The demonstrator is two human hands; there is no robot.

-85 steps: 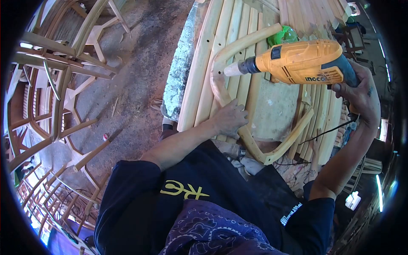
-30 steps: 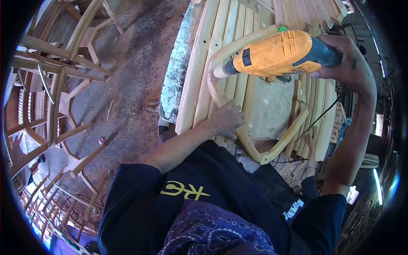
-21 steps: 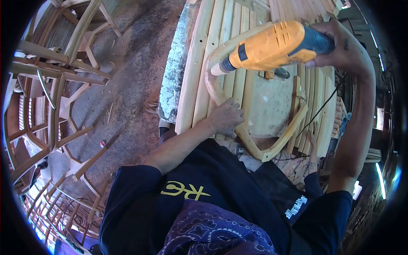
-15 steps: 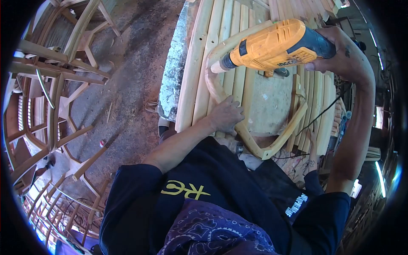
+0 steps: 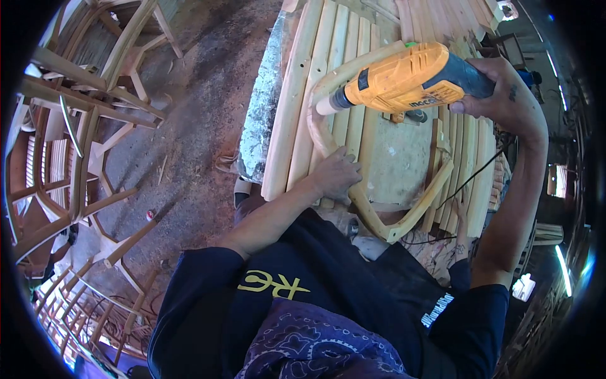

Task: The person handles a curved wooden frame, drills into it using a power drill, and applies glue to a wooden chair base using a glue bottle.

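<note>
A yellow and dark blue power drill (image 5: pixel 404 79) is gripped by its rear end in my right hand (image 5: pixel 508 95). Its pale cylindrical tip (image 5: pixel 326 105) meets the upper left bend of a curved wooden frame (image 5: pixel 391 230); whether it cuts or only touches, I cannot tell. My left hand (image 5: pixel 339 174) is closed around the frame's left side, below the tip, with its fingers partly out of sight. Under the frame lie several long wooden slats (image 5: pixel 290 120) on a worktable with a worn pale surface (image 5: pixel 394 151).
Wooden chair frames (image 5: pixel 88 139) stand on the stained floor (image 5: pixel 196 107) at the left. More slats (image 5: pixel 470 170) lie at the table's right. A black cord (image 5: pixel 483 165) runs there. Another person's arm (image 5: pixel 462 230) reaches in near the lower right. Stacked boards (image 5: pixel 435 22) sit at the far end.
The drill and my right hand sit slightly lower in the view. The drill's tip stays at the same bend, and my left hand keeps its hold on the frame.
</note>
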